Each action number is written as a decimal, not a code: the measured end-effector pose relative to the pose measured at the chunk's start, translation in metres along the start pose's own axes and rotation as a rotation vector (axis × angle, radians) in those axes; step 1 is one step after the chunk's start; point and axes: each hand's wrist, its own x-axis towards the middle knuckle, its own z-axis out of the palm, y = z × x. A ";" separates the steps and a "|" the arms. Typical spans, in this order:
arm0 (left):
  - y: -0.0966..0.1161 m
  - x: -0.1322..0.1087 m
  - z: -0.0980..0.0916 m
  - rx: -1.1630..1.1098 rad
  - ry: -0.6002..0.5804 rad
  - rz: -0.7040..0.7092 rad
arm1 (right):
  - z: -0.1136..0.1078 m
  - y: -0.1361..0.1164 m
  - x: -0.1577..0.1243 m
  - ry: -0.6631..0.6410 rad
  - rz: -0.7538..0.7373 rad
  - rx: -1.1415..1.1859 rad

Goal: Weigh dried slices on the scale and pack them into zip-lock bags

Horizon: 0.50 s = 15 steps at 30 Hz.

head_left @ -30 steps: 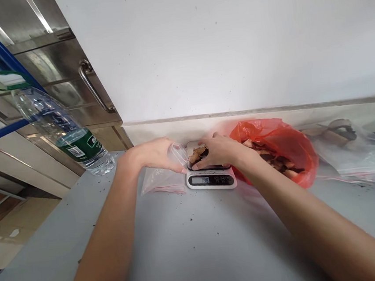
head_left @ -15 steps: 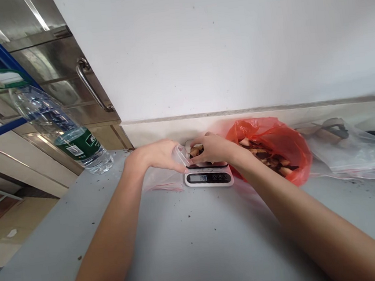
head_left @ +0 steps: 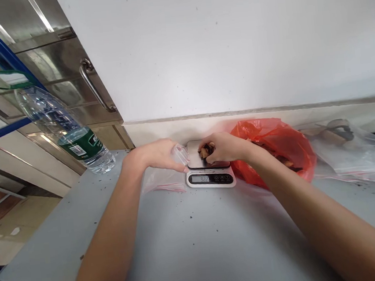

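My right hand (head_left: 224, 147) is over the plate of a small white digital scale (head_left: 194, 157), fingers closed around dark brown dried slices (head_left: 206, 152). Whether the slices also touch the plate, I cannot tell. Left of the scale, my left hand (head_left: 160, 155) grips a clear plastic bag (head_left: 179, 154), its thumb by the scale's corner. The lit scale display shows digits that look like 922. Behind my right forearm lies an open red plastic bag (head_left: 294, 148) with more dried brown pieces inside, partly hidden by the arm.
A flat clear zip bag (head_left: 165, 180) lies below my left hand. Further clear zip bags (head_left: 358, 155) lie at the right by the wall. A large water bottle (head_left: 82, 146) with a green handle stands at the table's left edge. Dark crumbs dot the grey table (head_left: 198, 254).
My right hand has moved a little right, away from the clear bag, with the brown slices in its fingers. More of the scale plate shows, and the display digits differ. My left hand stays put.
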 end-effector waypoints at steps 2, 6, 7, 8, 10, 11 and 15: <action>0.000 0.002 0.001 0.003 0.001 0.022 | -0.001 0.007 0.000 0.004 -0.014 0.037; -0.001 0.006 0.003 0.003 0.007 0.030 | -0.007 0.017 -0.002 -0.029 -0.097 0.166; -0.002 0.007 0.004 0.002 0.013 0.031 | -0.009 0.019 -0.002 -0.038 -0.121 0.192; -0.002 0.009 0.004 -0.002 0.021 0.035 | -0.011 0.020 -0.003 -0.041 -0.146 0.216; -0.002 0.011 0.006 -0.023 0.046 0.059 | -0.017 0.020 -0.004 -0.042 -0.210 0.266; -0.002 0.012 0.007 -0.039 0.061 0.079 | -0.019 0.020 -0.005 -0.043 -0.242 0.297; 0.002 0.013 0.009 -0.120 0.132 0.162 | -0.026 0.019 -0.009 -0.097 -0.273 0.400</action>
